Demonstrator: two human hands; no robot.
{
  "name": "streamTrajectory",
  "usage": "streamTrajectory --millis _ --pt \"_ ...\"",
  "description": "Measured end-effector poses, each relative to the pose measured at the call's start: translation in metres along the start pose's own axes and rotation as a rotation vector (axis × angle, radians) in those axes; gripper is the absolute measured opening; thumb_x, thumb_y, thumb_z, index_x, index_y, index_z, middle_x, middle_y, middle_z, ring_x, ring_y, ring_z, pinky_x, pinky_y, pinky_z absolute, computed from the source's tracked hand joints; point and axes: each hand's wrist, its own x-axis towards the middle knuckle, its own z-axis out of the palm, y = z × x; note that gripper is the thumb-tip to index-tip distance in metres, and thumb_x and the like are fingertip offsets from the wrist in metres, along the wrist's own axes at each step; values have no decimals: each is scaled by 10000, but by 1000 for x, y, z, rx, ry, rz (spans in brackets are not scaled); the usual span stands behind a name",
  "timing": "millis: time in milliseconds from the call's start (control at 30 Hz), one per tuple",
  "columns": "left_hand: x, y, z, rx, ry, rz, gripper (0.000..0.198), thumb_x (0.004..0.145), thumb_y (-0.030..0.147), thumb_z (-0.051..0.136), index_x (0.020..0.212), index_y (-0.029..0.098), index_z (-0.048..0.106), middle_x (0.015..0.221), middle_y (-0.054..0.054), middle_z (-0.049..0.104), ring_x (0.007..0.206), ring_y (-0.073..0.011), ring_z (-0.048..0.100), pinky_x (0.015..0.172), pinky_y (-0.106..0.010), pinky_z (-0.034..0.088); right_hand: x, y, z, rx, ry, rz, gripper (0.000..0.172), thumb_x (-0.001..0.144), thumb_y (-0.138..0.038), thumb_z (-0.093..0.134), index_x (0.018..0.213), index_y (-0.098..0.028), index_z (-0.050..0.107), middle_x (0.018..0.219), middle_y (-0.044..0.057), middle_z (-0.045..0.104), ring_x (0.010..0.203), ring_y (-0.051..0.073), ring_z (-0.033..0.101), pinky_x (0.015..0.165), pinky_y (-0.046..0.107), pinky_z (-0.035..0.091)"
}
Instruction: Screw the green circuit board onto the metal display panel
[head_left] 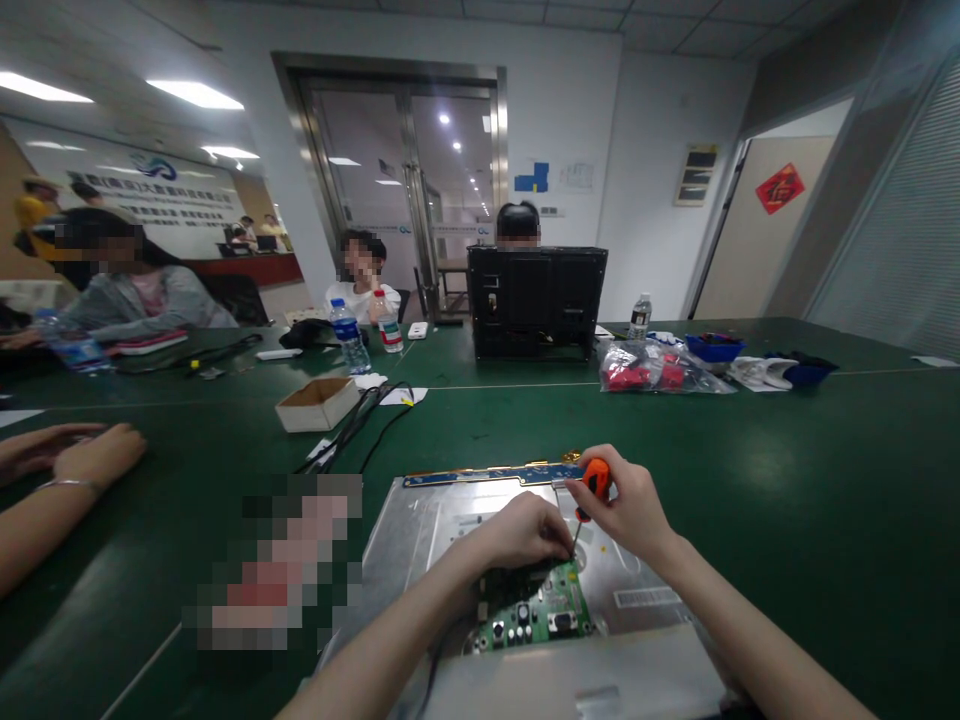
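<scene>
A silver metal back panel [420, 530] of a monitor lies flat on the green table [787, 470] in front of me. A green circuit board [536, 610] is mounted on it. My right hand [630, 505] grips an orange-handled screwdriver [596, 480], its tip pointing down at the board. My left hand [521, 530] is closed, its fingertips pinched near the screwdriver tip on the board's upper edge; what they hold is hidden. A blue strip [487, 476] runs along the panel's far edge.
Another person's hands [71, 455] rest on the table at left. A small cardboard box [319, 403], black cables [360, 425], water bottles [349, 338], a black monitor back [536, 300] and a plastic bag of red parts [652, 370] stand farther away. People sit across the table.
</scene>
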Motion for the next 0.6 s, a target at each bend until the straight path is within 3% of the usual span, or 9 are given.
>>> streamTrajectory --millis 167,433,500,600 --pt "1 -2 0 -7 -1 2 156 780 57 743 821 169 842 753 6 776 708 -143 669 696 -184 468 -2 2 2 -59 63 -142 275 1018 -483 537 939 -221 559 560 -56 557 408 114 504 452 204 344" --pt "0 -2 0 -27 -2 -4 166 776 38 734 814 160 839 745 3 764 688 -136 658 668 -180 465 -2 7 3 -124 59 -226 172 1045 -395 525 1039 -223 537 620 -44 612 450 119 560 475 203 390" --pt "0 -2 0 -26 -5 -2 160 780 54 736 826 165 842 759 2 770 692 -140 664 678 -186 472 -2 5 0 -113 30 -245 133 1009 -340 568 1059 -226 523 666 -30 637 483 126 577 503 214 409" --pt "0 -4 0 -24 -9 -3 164 789 91 730 866 173 850 778 -2 782 700 -153 676 682 -196 483 -2 2 -5 -58 -98 -265 268 920 -257 593 1158 -219 477 763 -1 669 558 150 609 543 235 449"
